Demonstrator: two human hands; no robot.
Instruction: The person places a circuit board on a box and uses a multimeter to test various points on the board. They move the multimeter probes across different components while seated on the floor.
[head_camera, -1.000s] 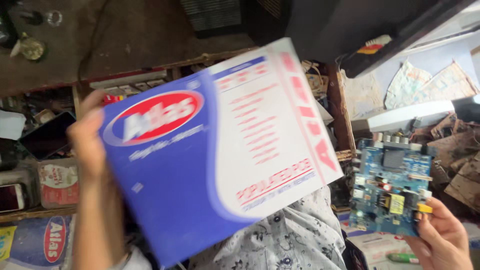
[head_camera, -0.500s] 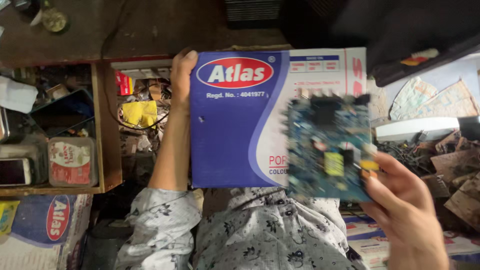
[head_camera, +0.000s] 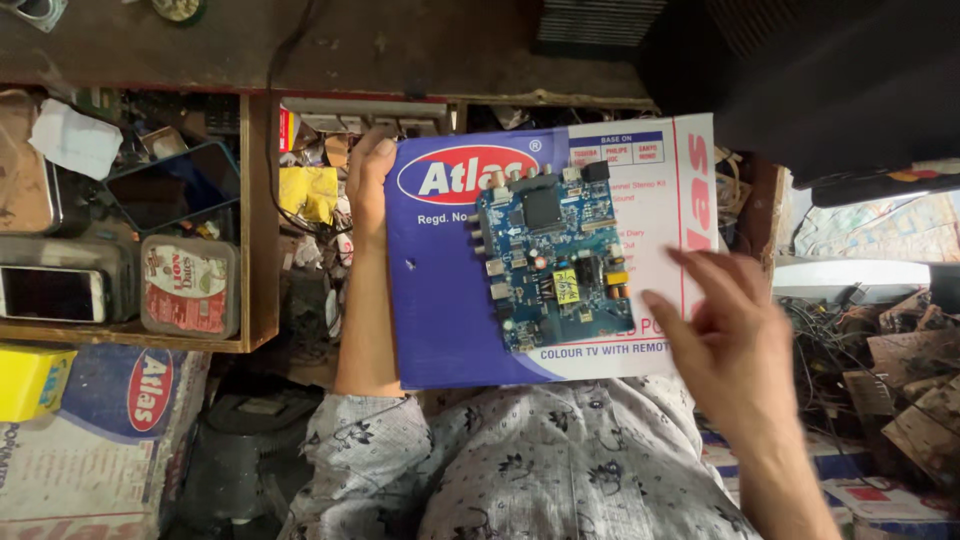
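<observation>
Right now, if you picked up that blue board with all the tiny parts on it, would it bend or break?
The circuit board probably stays stiff: it lies flat on the box. It looks thin, so likely light. Its many small raised parts seem fragile, so edge holds are safer. Nothing pins it; the right hand is off it, and the left hand holds the box, so tilting might slide it.

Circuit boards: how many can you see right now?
1. A blue circuit board lies on the blue-and-white box, which the left hand holds by its edge. The right hand is just off the board. Others may be hidden in the clutter.
</observation>
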